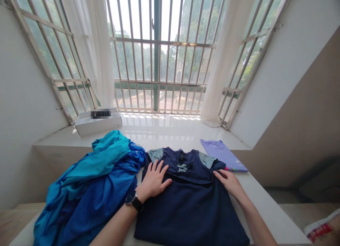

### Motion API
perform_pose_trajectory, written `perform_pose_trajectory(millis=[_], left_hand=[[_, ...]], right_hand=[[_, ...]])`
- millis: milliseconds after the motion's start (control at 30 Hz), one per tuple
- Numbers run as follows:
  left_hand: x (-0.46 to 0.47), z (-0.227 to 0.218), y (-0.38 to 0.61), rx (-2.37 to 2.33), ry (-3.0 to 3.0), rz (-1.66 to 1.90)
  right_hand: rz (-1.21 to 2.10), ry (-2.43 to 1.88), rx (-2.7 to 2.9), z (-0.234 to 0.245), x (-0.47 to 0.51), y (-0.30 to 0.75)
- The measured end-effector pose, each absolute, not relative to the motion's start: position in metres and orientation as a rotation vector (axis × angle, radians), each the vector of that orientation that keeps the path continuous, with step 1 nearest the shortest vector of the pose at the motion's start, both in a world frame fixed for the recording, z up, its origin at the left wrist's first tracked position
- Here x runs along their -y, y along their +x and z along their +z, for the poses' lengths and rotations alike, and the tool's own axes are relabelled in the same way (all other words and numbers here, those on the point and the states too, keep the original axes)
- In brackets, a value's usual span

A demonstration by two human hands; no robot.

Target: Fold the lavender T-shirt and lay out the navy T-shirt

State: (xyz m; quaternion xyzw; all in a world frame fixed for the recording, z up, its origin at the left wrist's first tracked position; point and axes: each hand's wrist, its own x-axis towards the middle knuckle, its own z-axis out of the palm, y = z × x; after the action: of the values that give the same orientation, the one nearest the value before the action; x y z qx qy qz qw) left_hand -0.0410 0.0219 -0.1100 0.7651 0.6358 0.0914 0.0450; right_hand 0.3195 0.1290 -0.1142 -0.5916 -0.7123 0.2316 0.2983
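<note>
A dark navy top with patterned teal shoulder panels lies spread flat on the white sill in front of me. My left hand, with a black watch on its wrist, rests flat on the garment's left shoulder area, fingers spread. My right hand lies on the garment's right edge near the shoulder, fingers stretched out along the fabric.
A crumpled heap of blue and turquoise cloth lies at the left. A folded lilac garment sits at the right rear. A white box stands near the barred window. A red-and-white bag shows at lower right.
</note>
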Motion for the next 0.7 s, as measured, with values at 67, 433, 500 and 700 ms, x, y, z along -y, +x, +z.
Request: perform_pose_trajectory(millis=[67,433,500,700], left_hand=[[-0.022,-0.11,-0.041,-1.945,2.33,0.285],[-0.039,-0.113,-0.035,-1.996,2.256,0.203],[-0.047,-0.114,-0.033,-2.001,2.245,0.19],[-0.062,-0.116,-0.028,-2.046,2.252,0.242]], right_hand=[[0.728,-1.513,1.839,-0.11,-0.128,0.313],[0.464,-1.427,1.823,-0.101,-0.153,0.297],[0.228,-1.452,1.832,-0.1,-0.164,0.299],[-0.004,-1.468,1.763,-0.119,-0.183,0.307]])
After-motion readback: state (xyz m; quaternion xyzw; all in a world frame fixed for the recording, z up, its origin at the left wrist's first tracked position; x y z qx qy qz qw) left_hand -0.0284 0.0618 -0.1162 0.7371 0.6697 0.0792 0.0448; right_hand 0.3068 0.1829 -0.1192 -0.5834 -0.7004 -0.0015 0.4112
